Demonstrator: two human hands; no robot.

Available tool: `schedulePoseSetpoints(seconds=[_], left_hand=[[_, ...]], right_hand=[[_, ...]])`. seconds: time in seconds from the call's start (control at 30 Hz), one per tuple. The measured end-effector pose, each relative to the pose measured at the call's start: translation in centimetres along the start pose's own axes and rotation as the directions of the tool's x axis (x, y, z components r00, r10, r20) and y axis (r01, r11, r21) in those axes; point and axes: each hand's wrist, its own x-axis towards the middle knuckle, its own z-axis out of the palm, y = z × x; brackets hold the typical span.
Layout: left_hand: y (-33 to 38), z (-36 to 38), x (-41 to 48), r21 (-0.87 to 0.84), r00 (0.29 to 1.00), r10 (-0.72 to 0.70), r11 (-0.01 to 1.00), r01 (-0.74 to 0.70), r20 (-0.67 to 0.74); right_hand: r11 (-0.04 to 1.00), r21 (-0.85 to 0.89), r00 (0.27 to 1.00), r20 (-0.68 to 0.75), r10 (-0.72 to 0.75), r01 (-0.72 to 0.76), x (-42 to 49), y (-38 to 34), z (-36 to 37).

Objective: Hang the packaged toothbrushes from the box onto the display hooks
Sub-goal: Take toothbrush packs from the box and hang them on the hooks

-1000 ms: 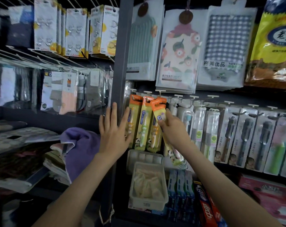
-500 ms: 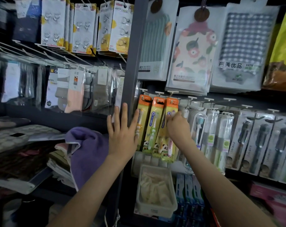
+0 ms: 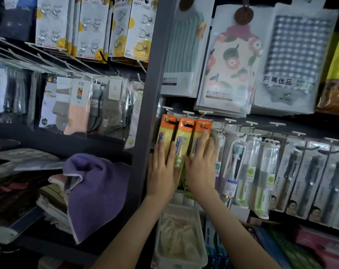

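The third toothbrush pack [image 3: 202, 129] now hangs on its hook [image 3: 205, 112]; left hand [image 3: 160, 171] and right hand [image 3: 201, 167], flat and released, press the hanging packs [image 3: 181, 131] square.

Three orange toothbrush packs [image 3: 185, 130], three bagged towels [image 3: 232, 61] and one purple cloth [image 3: 95, 183]

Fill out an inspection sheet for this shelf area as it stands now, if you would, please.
Surface: no table; white display hooks beside a grey post.
Job's things: three orange toothbrush packs hang side by side on hooks; box not seen.
Clutter: purple towel on folded stack; clear bin below the packs.
Grippers: left hand and right hand flat on the packs, fingers straight.
Cables: nothing seen.
Surroundings: sock packs, hook cards, bagged towels, clear-cased toothbrushes.
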Motion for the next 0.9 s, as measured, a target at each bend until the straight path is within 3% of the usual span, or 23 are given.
schedulePoseSetpoints(seconds=[0.33,0.67,0.9], left_hand=[[-1.3,2.3,-0.3,0.164,0.999,0.038,0.986,-0.041,0.020],[-1.1,2.4,-0.1,0.164,0.996,0.084,0.983,-0.080,-0.017],[-1.6,1.9,1.1,0.260,0.970,0.239,0.940,-0.222,-0.038]], right_hand=[[0.962,0.253,0.993,0.079,0.086,-0.104,0.3,0.0,0.9],[0.959,0.227,0.981,0.137,0.140,-0.169,0.4,-0.1,0.3],[0.968,0.178,0.976,0.158,0.147,-0.174,0.7,-0.1,0.9]])
